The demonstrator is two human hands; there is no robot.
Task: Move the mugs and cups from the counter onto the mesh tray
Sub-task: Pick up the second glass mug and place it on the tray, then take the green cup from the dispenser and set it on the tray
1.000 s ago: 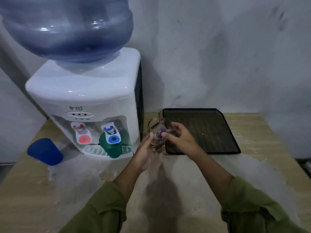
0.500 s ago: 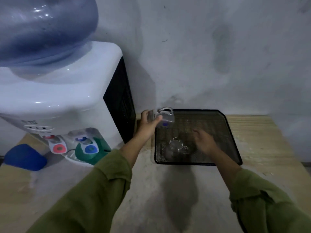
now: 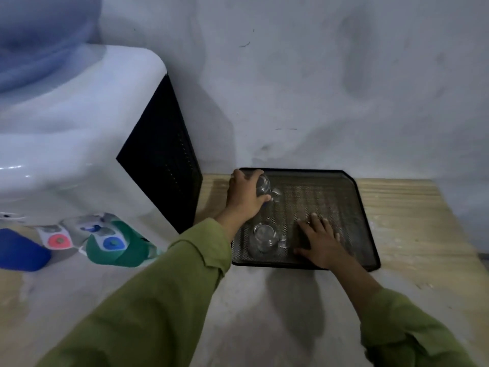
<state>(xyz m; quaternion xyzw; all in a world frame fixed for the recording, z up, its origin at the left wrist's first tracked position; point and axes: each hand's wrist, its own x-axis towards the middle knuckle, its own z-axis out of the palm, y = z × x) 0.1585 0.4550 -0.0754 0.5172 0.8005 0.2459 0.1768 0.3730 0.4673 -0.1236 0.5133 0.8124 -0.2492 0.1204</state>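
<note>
A black mesh tray (image 3: 344,207) lies on the wooden counter against the wall. My left hand (image 3: 244,198) grips a clear glass mug (image 3: 264,188) at the tray's far left corner, the mug's handle pointing right. A second clear glass mug (image 3: 263,238) stands on the tray's near left part. My right hand (image 3: 320,241) rests flat on the mesh just right of that mug, fingers spread, holding nothing. A green cup (image 3: 116,250) stands under the dispenser's blue tap, and a blue cup (image 3: 19,250) sits at the far left.
A white water dispenser (image 3: 79,144) with a blue bottle (image 3: 39,35) fills the left side, its black flank close to the tray. The wall rises directly behind the tray. Bare wooden counter (image 3: 410,221) extends to the right of the tray.
My left hand lowered the glass mug from above the tray's left rim down to the far left corner. My right hand let go of the near mug and flattened beside it.
</note>
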